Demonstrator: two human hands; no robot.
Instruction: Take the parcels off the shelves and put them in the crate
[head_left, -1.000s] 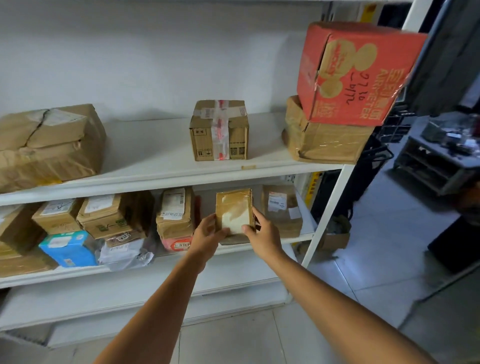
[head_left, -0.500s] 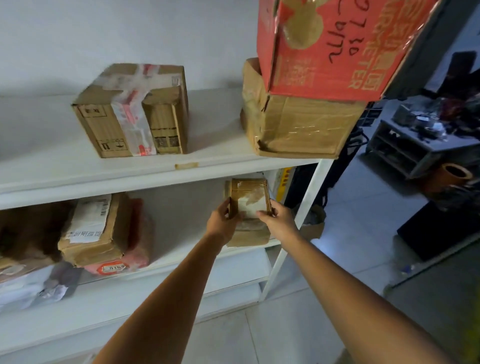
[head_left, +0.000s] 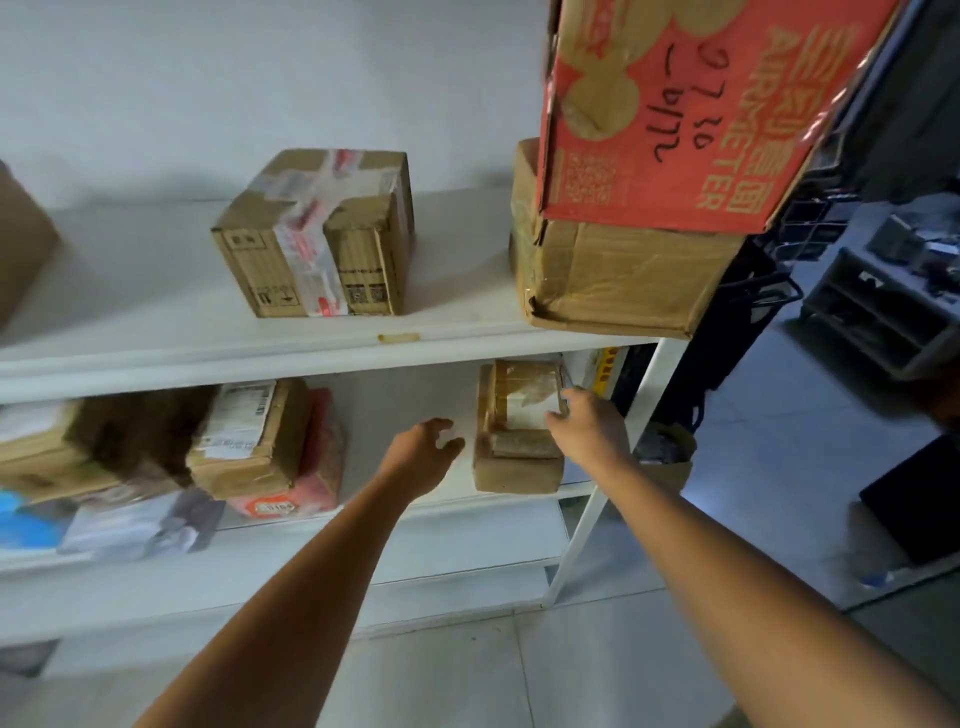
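A small flat brown parcel (head_left: 522, 397) with a white label lies on top of a bigger brown parcel (head_left: 514, 470) at the right end of the middle shelf (head_left: 395, 415). My right hand (head_left: 584, 428) holds the small parcel by its right edge, thumb on the label. My left hand (head_left: 423, 454) hovers a little to the left of both parcels, fingers loosely curled, holding nothing. No crate is in view.
On the upper shelf stand a taped cardboard box (head_left: 311, 234) and a red box (head_left: 675, 104) stacked on a brown box (head_left: 613, 275). Several parcels (head_left: 249, 441) crowd the middle shelf's left. A white shelf post (head_left: 597, 519) and a grey rack (head_left: 883, 317) are at right.
My left hand has let go of the small parcel and drawn away to the left. The parcel now rests on the bigger one. The view has swung slightly left.
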